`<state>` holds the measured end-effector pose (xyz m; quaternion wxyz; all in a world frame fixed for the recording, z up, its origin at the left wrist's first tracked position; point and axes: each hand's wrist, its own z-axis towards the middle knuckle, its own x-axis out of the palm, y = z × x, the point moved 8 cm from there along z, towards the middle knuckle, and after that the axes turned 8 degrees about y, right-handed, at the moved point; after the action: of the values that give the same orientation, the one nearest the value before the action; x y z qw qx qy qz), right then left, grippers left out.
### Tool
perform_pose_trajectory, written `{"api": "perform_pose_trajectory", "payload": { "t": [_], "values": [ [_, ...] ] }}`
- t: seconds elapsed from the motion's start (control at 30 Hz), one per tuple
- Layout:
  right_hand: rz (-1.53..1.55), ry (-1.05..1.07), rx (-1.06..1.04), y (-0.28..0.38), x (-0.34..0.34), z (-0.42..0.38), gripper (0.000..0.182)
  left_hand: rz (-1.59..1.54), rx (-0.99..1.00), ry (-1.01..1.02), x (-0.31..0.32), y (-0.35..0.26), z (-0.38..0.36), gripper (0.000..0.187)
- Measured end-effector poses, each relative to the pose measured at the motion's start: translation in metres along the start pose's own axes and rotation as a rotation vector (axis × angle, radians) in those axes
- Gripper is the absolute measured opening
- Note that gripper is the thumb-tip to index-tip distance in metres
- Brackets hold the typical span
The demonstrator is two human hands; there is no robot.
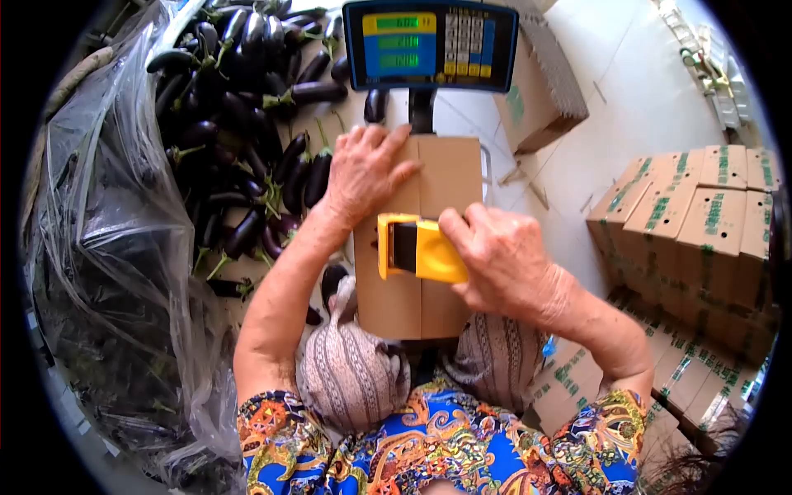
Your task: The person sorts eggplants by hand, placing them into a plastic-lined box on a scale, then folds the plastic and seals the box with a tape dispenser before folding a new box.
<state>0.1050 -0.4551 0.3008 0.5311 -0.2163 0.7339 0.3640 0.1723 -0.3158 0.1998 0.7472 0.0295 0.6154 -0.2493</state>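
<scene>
A closed cardboard box (388, 309) stands in front of my knees, its two top flaps meeting along a centre seam. My left hand (367, 169) lies on the far left part of its top, fingers spread and holding nothing. Wrapped around a yellow tape dispenser (441, 252) is my right hand (505, 260). The dispenser overlaps the middle of the box top, across the seam. Behind the box rises a scale display (429, 45) with lit green digits and a keypad.
Many eggplants (247, 107) are heaped at the left, beside a clear plastic sheet (107, 239). Cardboard boxes with green print (693, 219) are stacked at the right. Another cardboard piece (536, 91) stands behind the display's right side, on the tiled floor (610, 74).
</scene>
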Motion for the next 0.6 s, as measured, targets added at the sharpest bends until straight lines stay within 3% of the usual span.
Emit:
{"api": "perform_pose_trajectory", "payload": {
  "t": [0.1,0.17,0.5,0.6],
  "values": [
    [0.017,0.023,0.022,-0.001,0.002,0.003,0.045,0.027,0.085,0.019,0.01,0.004,-0.002,0.046],
    [0.01,0.024,0.011,-0.004,0.005,0.004,0.051,-0.077,-0.029,0.052,0.003,0.007,0.0,0.043],
    [0.025,0.04,-0.011,-0.012,0.003,0.006,0.052,0.108,0.086,-0.002,0.008,-0.006,-0.002,0.068],
    [0.016,0.031,-0.025,-0.011,0.004,0.005,0.052,0.085,0.021,0.085,0.011,-0.004,-0.002,0.069]
  ]
}}
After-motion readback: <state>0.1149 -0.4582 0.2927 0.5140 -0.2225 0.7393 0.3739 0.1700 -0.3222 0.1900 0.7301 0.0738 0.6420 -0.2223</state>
